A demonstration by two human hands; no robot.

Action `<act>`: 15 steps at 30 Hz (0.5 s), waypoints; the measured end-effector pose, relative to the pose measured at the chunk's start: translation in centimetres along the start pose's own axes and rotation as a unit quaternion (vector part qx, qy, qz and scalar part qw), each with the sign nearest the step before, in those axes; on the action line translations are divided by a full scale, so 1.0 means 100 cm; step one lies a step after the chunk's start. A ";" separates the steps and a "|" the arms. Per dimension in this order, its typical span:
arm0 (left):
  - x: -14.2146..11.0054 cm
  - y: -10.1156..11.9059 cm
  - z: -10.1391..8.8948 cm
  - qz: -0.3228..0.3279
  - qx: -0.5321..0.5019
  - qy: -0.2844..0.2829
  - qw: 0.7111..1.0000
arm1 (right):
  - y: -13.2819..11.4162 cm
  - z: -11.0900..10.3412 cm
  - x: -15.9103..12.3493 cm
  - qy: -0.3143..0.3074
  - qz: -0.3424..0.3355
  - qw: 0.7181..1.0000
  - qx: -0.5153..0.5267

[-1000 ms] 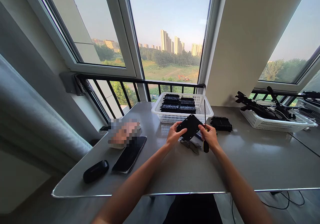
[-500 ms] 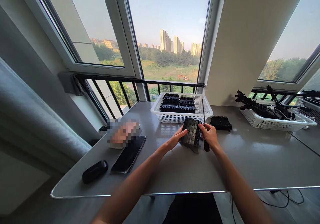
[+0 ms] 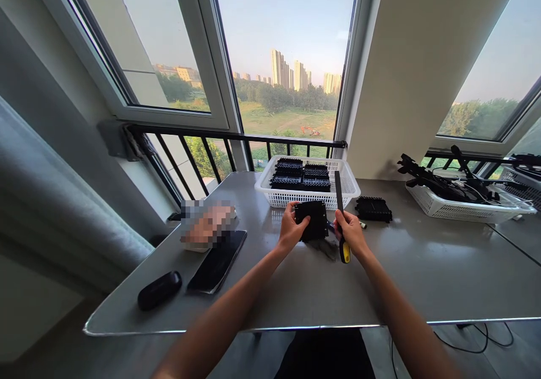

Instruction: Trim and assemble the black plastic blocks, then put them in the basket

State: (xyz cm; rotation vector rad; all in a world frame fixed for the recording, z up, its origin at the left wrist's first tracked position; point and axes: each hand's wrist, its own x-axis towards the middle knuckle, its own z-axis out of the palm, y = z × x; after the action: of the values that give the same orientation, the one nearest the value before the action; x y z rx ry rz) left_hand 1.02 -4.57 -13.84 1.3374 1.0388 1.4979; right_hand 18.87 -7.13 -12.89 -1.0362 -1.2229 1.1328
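My left hand [image 3: 291, 230] is closed on a black plastic part [image 3: 316, 220], thumb across its face. A flat, plain side with small notches along its edges is turned toward me. In my right hand [image 3: 352, 233] is a flat file [image 3: 338, 190], its dark blade pointing up and its black and yellow handle below my fingers. The file stands just right of the part, apart from it. Dark shavings [image 3: 325, 248] lie on the table beneath the part. A pen-like item, partly hidden, lies behind my right hand.
A white basket [image 3: 270, 198] with several black parts [image 3: 301, 175] stands behind my hands. Another black part [image 3: 374, 208] lies to the right, near a second white basket [image 3: 448, 208] of black pieces and cables. A phone [image 3: 217, 261] and black case [image 3: 160, 290] are at left.
The black plastic part has been turned over from its ribbed side to its flat side, my left hand regripping it. The file has moved away from it and rotated, showing its broad face.
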 end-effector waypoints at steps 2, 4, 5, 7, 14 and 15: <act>-0.002 0.002 0.001 0.013 0.012 0.002 1.000 | -0.002 0.003 -0.003 -0.050 0.014 0.998 0.035; -0.004 0.004 0.002 0.028 0.022 0.002 0.999 | -0.005 0.006 -0.008 -0.100 0.027 0.994 0.038; -0.005 0.004 0.003 0.035 0.027 0.002 0.999 | -0.006 0.008 -0.010 -0.123 0.031 0.992 0.025; -0.006 0.005 0.004 0.042 0.037 -0.004 0.998 | -0.006 0.013 -0.015 -0.154 0.039 0.987 -0.017; -0.009 0.007 0.006 0.049 0.041 -0.021 0.998 | -0.002 0.018 -0.017 -0.144 0.035 0.980 -0.131; -0.009 0.007 0.006 0.049 0.044 -0.020 0.998 | -0.002 0.018 -0.016 -0.139 0.024 0.979 -0.148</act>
State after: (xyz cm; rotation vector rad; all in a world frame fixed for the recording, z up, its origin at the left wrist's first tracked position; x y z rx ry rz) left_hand 1.58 -5.62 -13.41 1.4931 1.0381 1.5051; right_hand 17.11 -8.81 -12.77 -1.1599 -1.6357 1.1843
